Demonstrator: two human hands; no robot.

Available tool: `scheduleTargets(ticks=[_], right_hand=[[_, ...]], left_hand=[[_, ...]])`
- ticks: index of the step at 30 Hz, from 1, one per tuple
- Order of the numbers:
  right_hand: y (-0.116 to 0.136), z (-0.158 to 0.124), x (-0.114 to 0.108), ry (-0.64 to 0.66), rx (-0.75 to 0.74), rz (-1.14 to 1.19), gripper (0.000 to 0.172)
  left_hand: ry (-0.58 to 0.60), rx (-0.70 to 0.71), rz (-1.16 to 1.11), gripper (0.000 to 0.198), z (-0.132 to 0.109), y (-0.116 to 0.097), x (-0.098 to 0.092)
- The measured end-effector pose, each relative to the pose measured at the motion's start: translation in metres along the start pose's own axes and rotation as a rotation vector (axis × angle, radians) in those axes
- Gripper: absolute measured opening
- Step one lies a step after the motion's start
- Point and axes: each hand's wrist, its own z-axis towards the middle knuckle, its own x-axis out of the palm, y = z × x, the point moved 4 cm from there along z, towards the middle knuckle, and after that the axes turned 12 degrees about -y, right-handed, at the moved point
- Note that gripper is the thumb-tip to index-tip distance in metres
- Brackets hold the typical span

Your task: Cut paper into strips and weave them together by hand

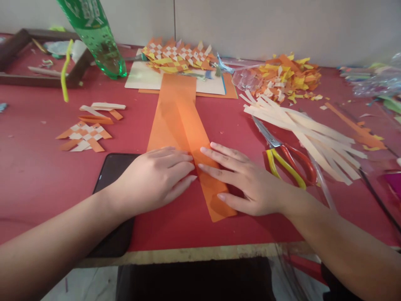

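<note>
A long orange paper strip [177,113] lies lengthwise down the middle of the red table [37,167]. My left hand [156,177] rests flat on its near left part, fingers stretched out and close together. My right hand [241,179] lies flat on the strip's near right part, fingers spread. The fingertips of both hands almost meet over a fold in the paper. Neither hand grips anything.
A dark phone [109,200] lies under my left forearm. Scissors [286,156] with red and yellow handles lie right of my right hand, beside cream paper strips [310,133]. A woven paper piece [84,136], woven pieces [178,56], scraps [288,77] and a green bottle [97,35] are farther back.
</note>
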Motion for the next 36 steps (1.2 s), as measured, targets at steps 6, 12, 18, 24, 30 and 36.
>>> scheduleTargets(ticks=[6,12,18,24,30,36], right_hand=[[0.001,0.001,0.001,0.006,0.007,-0.014,0.067],[0.001,0.001,0.001,0.004,-0.003,-0.035,0.066],[0.002,0.001,0.002,0.010,-0.017,-0.090,0.064],[0.002,0.002,0.002,0.013,-0.017,-0.087,0.064],[0.002,0.001,0.001,0.012,-0.014,-0.076,0.064],[0.002,-0.001,0.002,0.006,0.001,-0.075,0.062]], left_hand=[[-0.004,0.007,0.009,0.024,0.000,-0.002,-0.001],[-0.018,0.035,0.005,0.025,0.000,-0.004,-0.002],[-0.021,0.050,0.000,0.027,0.000,-0.006,-0.002],[-0.023,0.043,-0.017,0.024,0.003,-0.008,-0.005],[0.064,0.153,-0.133,0.020,0.003,-0.017,-0.006],[0.217,0.157,-0.228,0.029,0.000,-0.021,0.000]])
